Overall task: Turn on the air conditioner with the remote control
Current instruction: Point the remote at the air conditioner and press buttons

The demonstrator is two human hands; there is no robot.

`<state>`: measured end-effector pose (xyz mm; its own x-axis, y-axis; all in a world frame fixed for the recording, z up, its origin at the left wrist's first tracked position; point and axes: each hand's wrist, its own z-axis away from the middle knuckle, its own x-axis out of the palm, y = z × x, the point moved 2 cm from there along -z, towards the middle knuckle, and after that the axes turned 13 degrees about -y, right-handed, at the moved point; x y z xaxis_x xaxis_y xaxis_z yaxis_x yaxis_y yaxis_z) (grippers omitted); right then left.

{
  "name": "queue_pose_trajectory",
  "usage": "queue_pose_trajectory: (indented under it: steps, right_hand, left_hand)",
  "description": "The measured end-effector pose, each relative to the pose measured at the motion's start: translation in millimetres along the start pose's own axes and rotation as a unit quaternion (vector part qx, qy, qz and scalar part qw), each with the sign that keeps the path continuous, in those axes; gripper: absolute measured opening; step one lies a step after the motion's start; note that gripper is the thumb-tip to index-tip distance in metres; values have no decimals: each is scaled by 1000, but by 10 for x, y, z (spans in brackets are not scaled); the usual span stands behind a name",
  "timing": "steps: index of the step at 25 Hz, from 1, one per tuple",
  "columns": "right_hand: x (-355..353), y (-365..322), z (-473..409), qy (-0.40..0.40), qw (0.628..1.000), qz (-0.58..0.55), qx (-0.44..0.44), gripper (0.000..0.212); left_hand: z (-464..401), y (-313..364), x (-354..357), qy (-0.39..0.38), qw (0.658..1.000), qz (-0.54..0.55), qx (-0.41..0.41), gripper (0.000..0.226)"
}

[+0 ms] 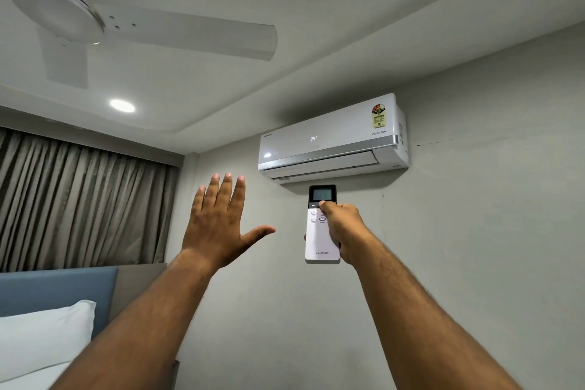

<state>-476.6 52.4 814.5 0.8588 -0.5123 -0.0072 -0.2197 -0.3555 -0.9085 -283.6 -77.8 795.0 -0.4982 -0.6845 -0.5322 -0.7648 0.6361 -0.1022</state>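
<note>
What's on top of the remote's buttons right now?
The right hand's thumb rests on the remote just below its screen, hiding whichever button is beneath. Nearby buttons stay visible.

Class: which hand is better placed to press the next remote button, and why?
Right. The right hand holds the remote control, thumb on its buttons, aimed at the air conditioner; the left hand is open, empty.
</note>
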Motion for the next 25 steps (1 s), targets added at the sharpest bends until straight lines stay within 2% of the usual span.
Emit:
queue_pose_trajectory:
  steps: [25]
  right_hand:
    - [9,18,109,-17,1000,0,1,20]
  left_hand:
    - [21,-98,21,9,1000,11,-6,116]
